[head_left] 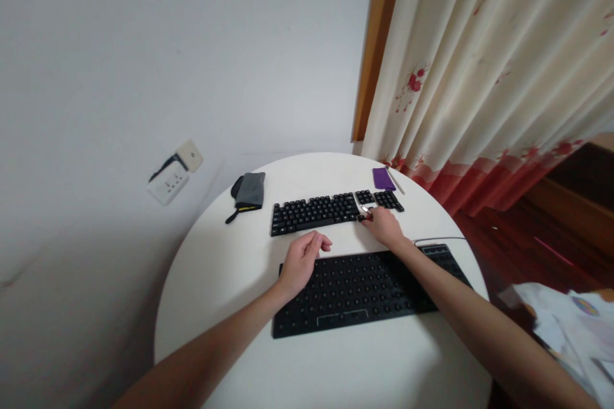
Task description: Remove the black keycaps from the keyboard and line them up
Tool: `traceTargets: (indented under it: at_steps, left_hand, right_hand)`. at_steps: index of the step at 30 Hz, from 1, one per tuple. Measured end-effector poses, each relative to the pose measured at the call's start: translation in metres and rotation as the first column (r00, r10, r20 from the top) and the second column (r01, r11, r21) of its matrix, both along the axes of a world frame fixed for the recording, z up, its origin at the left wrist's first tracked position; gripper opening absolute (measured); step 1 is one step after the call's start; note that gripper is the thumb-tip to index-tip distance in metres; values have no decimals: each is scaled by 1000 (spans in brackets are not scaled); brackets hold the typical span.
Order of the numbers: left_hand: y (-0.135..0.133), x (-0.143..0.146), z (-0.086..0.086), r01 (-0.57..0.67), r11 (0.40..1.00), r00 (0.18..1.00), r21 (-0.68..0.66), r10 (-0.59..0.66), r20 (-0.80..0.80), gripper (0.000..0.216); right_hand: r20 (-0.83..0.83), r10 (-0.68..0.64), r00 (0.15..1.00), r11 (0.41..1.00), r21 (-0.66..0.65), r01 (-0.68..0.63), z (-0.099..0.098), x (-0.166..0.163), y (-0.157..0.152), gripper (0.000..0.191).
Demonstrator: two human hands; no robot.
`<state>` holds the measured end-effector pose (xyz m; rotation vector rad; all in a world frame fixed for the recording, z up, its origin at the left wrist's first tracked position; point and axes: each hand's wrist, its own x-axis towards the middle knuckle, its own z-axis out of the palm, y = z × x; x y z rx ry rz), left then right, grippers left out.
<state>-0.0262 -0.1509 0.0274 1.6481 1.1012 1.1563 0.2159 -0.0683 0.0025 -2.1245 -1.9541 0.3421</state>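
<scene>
Two black keyboards lie on a round white table point(215, 307). The near keyboard point(364, 291) looks stripped of its keycaps, showing rows of studs. The far keyboard point(330, 211) has its caps on. My left hand point(303, 259) hovers over the near keyboard's upper left corner, fingers loosely curled, holding nothing I can see. My right hand point(384, 225) reaches to the far keyboard's right part, fingers pinched on a small silvery tool point(365, 209) at the keys.
A grey and black pouch point(248, 192) lies at the table's back left. A purple cloth point(382, 177) and a thin stick point(396, 181) lie at the back right. A wall socket point(169, 184), a flowered curtain point(480, 77) and papers point(570, 326) surround the table.
</scene>
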Motion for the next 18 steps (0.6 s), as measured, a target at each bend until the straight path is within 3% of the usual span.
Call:
traceTargets:
  at_steps: [18]
  left_hand:
    - [0, 0, 1, 11, 1000, 1000, -10, -11, -8, 39]
  right_hand:
    - [-8, 26, 1000, 999, 19, -26, 4, -4, 2, 16]
